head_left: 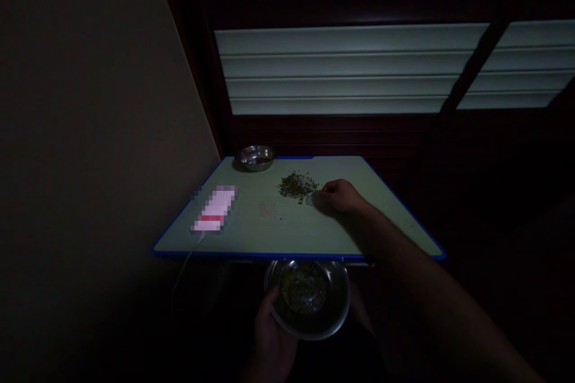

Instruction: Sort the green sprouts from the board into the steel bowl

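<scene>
My left hand (pixel 273 329) grips a shiny metal bowl (pixel 339 317) by its left rim, just below the table's front edge. Inside the bowl lie small greenish grains (pixel 303 290), too dim to name surely. My right hand (pixel 342 194) is over the table, at the right side of a loose pile of small dark green grains (pixel 294 185) that look like beans. Its fingers are drawn together in a pinch; what they hold, if anything, is hidden. A faint pale outline shows by the fingertips.
The low table (pixel 242 239) has a pale green top and a blue rim. A second metal bowl (pixel 255 158) stands at its back left corner. A lit, blurred-out phone (pixel 215 209) with a cable lies at the left. A slatted dark door (pixel 350 131) and a wall (pixel 112 102) close in behind.
</scene>
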The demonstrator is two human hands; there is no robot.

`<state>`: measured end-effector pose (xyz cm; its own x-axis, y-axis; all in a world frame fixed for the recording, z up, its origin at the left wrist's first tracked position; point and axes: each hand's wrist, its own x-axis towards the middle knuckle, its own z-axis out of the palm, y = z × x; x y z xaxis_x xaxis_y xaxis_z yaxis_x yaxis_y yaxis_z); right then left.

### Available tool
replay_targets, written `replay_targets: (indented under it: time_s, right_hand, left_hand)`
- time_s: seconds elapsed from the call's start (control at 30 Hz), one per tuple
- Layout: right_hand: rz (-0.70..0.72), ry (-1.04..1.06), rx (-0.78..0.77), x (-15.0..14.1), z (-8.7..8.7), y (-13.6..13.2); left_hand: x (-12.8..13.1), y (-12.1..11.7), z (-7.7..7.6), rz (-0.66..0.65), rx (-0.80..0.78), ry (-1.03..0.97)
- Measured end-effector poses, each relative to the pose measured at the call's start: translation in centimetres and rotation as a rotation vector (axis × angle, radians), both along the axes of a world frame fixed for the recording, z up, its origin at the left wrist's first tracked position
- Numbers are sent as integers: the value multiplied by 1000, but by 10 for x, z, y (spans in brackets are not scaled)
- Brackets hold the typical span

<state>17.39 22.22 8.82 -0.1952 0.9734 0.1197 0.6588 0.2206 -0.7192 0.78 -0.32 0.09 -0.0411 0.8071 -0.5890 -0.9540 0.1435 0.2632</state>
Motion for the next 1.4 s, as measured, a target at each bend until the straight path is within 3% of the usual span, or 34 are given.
replay_targets:
  time_s: [0.3, 0.5, 0.67, 0.83, 1.07, 1.4]
  right_hand:
    - [223, 165, -161, -8, -7, -7]
    - [151, 335, -54, -5, -3, -9]
    - [279, 214, 74, -12, -1, -16]
    - [315, 28, 154, -20, -3, -20]
    - [441, 63, 52, -24, -2, -24]
    - [528, 9, 199, -41, 3, -28]
  left_hand:
    - [0, 0, -6, 4, 23, 11]
    - [0, -1, -4, -2, -2, 31]
    - [0, -1, -5, -14, 28, 51]
    - [0, 0, -5, -6, 32, 52]
    - [2, 0, 0, 5, 33, 68]
    - [2, 1, 3, -4, 11, 36]
